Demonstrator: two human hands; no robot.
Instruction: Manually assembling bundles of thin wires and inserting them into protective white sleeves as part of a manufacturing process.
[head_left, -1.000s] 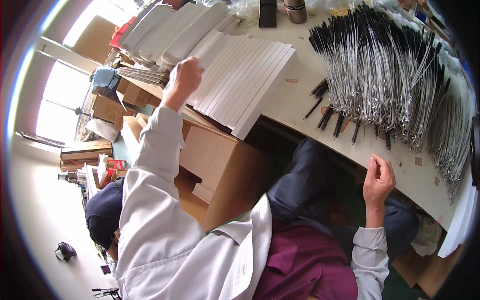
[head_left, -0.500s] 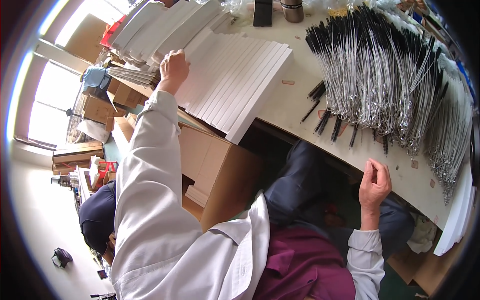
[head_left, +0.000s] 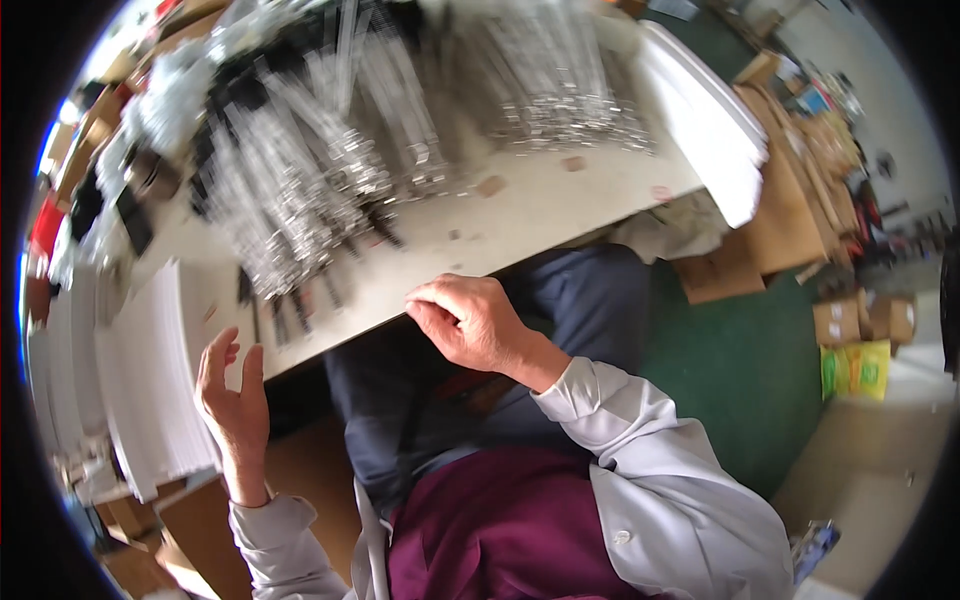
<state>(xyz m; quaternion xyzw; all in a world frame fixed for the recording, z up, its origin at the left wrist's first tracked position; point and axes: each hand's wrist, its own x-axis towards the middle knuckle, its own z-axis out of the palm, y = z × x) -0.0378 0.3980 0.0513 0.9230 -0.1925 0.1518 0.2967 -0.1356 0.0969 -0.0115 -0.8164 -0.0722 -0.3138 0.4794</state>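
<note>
My left hand [head_left: 232,400] is raised at the near edge of the pale table [head_left: 540,215], fingers apart and holding nothing. It is just right of a stack of long white sheets [head_left: 130,390]. My right hand [head_left: 465,322] sits on the table's front edge with its fingers curled over it. Behind both hands lie many bundles of thin metal rods with black ends [head_left: 300,190], blurred by motion. My white sleeves, maroon top and dark blue trousers fill the lower middle.
A second pile of white sheets [head_left: 710,130] overhangs the table's right end. Cardboard boxes [head_left: 790,200] stand to the right on a green floor [head_left: 740,370], along with a yellow-green package [head_left: 855,370]. More boxes sit at the lower left.
The view has swung to the right and blurred. My left hand has come back from the far white sheets to the table's near edge. My right hand stays at the edge.
</note>
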